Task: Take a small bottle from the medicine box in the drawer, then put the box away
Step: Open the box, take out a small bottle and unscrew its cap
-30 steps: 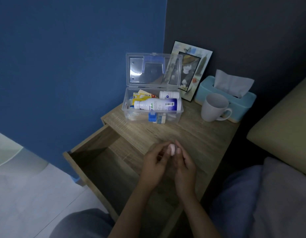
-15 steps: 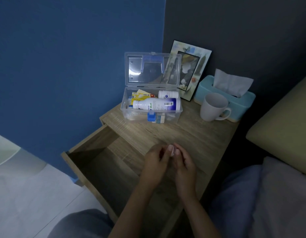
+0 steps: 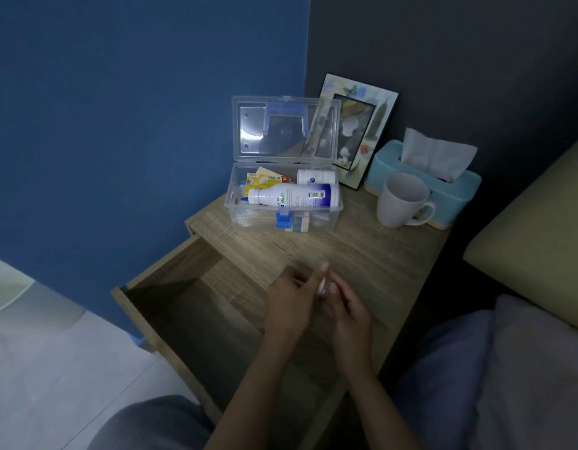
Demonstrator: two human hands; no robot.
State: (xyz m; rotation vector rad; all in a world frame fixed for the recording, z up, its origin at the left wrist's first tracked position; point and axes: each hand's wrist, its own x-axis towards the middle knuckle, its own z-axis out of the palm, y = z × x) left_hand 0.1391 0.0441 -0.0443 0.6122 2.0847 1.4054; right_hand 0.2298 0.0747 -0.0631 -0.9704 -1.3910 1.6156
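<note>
Pink thing now hiding between left hand (image 3: 292,303) and right hand (image 3: 344,306), both gripping it; box (image 3: 282,219) staying open, drawer (image 3: 190,306) waiting.

Barcode on the large white bottle (image 3: 294,195) — label lettering too blurred.

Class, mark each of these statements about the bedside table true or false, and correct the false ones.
1. The medicine box has its lid shut. False: the lid stands open.
2. The drawer is pulled out. True.
3. The mug lies on its side. False: it stands upright.
4. The mug stands in front of the tissue box. True.
5. The hands are inside the medicine box. False: they are together over the drawer.
</note>
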